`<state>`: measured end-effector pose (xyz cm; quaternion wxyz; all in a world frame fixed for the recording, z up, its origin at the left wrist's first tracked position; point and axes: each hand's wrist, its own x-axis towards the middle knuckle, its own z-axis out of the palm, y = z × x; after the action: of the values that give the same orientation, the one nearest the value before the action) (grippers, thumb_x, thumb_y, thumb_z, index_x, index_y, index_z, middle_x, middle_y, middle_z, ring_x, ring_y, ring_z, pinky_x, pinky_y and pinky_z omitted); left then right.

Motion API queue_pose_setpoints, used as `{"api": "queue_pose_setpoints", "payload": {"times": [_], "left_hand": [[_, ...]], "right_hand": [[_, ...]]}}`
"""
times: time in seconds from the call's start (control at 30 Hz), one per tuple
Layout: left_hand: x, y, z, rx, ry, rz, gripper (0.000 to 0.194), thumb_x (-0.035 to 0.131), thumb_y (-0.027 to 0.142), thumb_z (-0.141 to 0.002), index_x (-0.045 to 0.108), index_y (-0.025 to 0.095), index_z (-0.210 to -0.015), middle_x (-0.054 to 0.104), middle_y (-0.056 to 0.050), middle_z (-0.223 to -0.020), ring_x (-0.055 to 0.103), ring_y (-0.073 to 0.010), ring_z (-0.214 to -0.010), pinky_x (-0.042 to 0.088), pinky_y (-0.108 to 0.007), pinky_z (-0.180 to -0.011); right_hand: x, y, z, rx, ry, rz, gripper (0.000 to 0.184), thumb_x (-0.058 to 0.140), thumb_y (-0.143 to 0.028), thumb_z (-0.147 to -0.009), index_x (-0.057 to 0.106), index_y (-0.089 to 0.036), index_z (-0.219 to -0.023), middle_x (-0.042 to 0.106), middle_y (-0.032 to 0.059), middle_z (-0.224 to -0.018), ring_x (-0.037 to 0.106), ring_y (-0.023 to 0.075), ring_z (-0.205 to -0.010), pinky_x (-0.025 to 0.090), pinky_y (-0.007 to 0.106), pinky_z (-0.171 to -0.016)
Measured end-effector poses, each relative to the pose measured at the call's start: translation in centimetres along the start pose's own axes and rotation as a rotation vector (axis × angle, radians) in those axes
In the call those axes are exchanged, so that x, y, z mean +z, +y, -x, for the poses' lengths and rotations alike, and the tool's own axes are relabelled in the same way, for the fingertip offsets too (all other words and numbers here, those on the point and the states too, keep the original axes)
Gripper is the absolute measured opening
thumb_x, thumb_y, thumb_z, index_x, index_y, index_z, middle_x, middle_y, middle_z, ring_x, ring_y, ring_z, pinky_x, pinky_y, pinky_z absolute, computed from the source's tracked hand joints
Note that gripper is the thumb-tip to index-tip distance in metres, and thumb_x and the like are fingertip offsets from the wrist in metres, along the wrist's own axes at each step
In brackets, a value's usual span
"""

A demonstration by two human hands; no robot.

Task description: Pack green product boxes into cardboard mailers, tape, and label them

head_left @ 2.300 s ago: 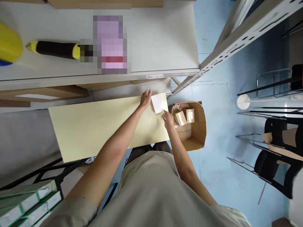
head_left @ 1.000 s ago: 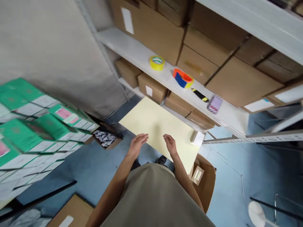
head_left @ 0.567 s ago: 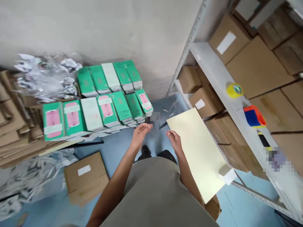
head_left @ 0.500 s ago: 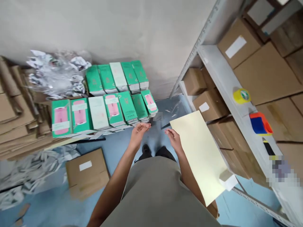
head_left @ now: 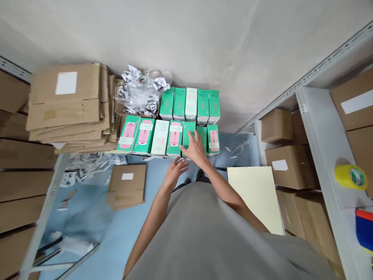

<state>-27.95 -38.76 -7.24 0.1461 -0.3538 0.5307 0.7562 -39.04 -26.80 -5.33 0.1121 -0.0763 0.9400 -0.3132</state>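
Note:
Two rows of small cartons stand on a table against the wall. Most are green, some with a pink printed panel, and one white carton [head_left: 160,137] stands in each row. My right hand [head_left: 196,149] is spread over a plain green carton [head_left: 189,127] in the front row; whether it touches cannot be made out. Just below the front edge, near a green carton with a pink panel [head_left: 175,139], my left hand [head_left: 175,171] hovers with fingers apart, holding nothing.
Flattened brown cardboard [head_left: 67,112] is stacked at the left, beside crumpled paper and plastic wrap [head_left: 141,93]. A pale yellow board [head_left: 253,198] stands low at the right. Shelves there hold brown boxes [head_left: 291,163] and yellow tape [head_left: 351,177]. A brown carton [head_left: 128,184] lies on the floor.
My view has turned toward the cartons. The right hand has moved from beside the board to over the front row and spread its fingers. The left hand's fingers have opened.

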Motion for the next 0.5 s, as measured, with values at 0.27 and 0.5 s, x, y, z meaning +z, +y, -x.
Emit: {"api": "queue_pose_setpoints", "payload": {"times": [0.27,0.5], "left_hand": [[-0.4,-0.6,0.1,-0.023,-0.013,0.011,0.055,0.081,0.037,-0.101,0.062,0.019,-0.149,0.071,-0.021,-0.157,0.081,-0.0309,-0.126,0.065,-0.052,-0.116],[-0.8,-0.8,0.0,0.002,-0.056,0.029,0.06,0.089,0.043,-0.091,0.064,0.02,-0.141,0.073,-0.021,-0.15,0.083,-0.0326,-0.121,0.065,-0.056,-0.115]], "right_hand": [[-0.9,-2.2,-0.4,0.18,-0.167,0.191,0.089,0.066,-0.032,-0.106,0.029,-0.001,-0.18,0.013,0.0433,-0.189,0.067,0.0483,-0.153,0.063,0.054,-0.115],[-1.0,-2.7,-0.7,0.236,-0.122,0.1,0.082,0.07,-0.037,-0.104,0.039,-0.012,-0.176,0.059,0.0356,-0.164,0.082,0.046,-0.126,0.067,0.057,-0.107]]}}
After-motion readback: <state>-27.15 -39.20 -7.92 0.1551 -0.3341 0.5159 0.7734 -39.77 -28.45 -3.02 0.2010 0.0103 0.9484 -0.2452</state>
